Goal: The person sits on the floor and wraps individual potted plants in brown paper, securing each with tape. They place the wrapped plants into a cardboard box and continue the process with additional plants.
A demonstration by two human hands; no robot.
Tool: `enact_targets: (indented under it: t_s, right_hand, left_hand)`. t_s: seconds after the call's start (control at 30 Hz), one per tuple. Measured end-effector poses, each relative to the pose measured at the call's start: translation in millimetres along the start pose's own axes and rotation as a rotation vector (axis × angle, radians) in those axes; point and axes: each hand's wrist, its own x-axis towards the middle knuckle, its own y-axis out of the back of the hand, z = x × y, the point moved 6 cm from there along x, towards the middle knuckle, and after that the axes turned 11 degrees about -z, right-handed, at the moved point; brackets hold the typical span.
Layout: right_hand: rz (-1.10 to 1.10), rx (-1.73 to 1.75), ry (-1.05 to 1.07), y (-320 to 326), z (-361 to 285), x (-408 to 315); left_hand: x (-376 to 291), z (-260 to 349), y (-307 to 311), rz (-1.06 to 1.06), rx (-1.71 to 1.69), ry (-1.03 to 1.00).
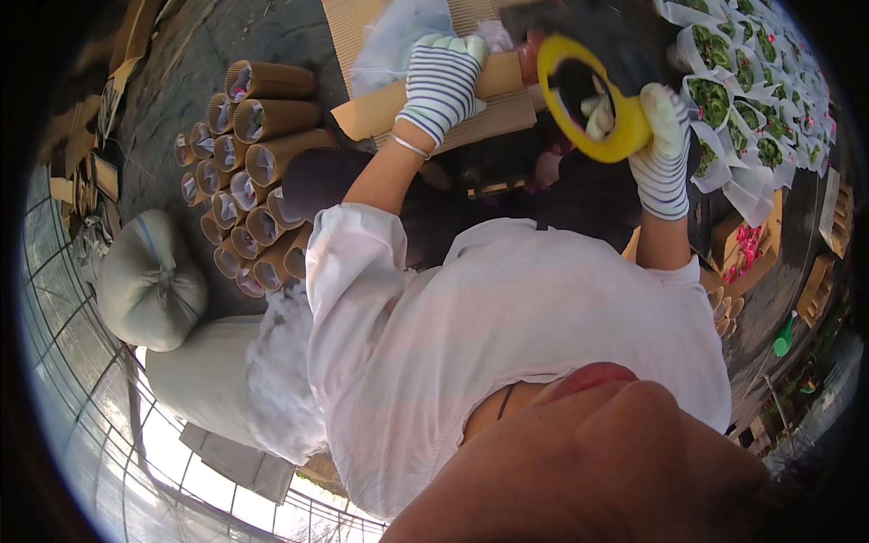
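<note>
A striped work glove covers my left hand (445,85), which presses on a folded piece of brown cardboard (502,76). Under it lie corrugated cardboard sheets (343,34), and a translucent plastic sleeve (394,47) rests just beyond my fingers. My right hand (662,149), in a matching glove, grips a large yellow roll of adhesive tape (628,129) by its side, raised to the right of the cardboard. Some of my right fingers show through the roll's core. Part of the cardboard's right end is blurred.
Rolled corrugated cardboard tubes (261,163) with wrapped contents are stacked at the left, above a tied sack (153,278) and white fibre stuffing (288,373). Potted plants in white sleeves (747,102) crowd the upper right. A box with pink flowers (747,251) and a green scoop (783,339) lie lower right.
</note>
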Motion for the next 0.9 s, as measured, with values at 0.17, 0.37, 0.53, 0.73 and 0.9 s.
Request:
enact_targets:
  t_s: [0.17,0.37,0.53,0.73,0.9]
  right_hand:
    - [-0.066,-0.071,-0.123,-37,21,2]
    - [-0.101,-0.117,-0.262,-45,61,-57]
    - [-0.505,-1.240,-0.356,-34,49,-35]
    - [0.104,-0.694,-0.166,18,-21,-13]
    - [-0.029,-1.610,-0.345,89,129,113]
  left_hand:
    - [1,-2,0,-0.056,-0.005,0.032]
    - [7,-2,8,-0.055,0.000,0.043]
    - [2,2,6,-0.037,-0.014,0.034]
    - [-1,5,-1,0.011,-0.024,0.032]
    - [-27,25,1,0.131,0.074,0.094]
